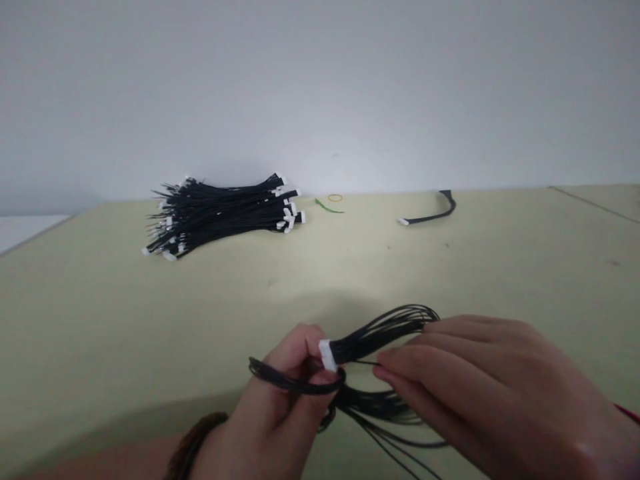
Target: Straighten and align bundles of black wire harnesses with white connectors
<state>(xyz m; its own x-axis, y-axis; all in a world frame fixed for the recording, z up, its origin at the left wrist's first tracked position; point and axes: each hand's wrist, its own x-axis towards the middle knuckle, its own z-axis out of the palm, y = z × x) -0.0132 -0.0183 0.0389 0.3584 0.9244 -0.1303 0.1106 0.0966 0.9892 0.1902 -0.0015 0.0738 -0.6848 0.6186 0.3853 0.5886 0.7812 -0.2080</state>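
As if tensioning the black wires [375, 340], the left hand [280, 393] clamped their white connector [327, 355] — the right hand [490, 380], held apart, spanned the strands.

Black cable pile [220, 217], rubber band [335, 197] (amber-coloured)

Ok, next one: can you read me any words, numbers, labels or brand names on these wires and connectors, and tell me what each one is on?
No readable words, numbers, labels or brands show.
The white connector in the left hand: no legible marking, too blurred to tell.
The white connectors on the pile of black cables: too small to read.
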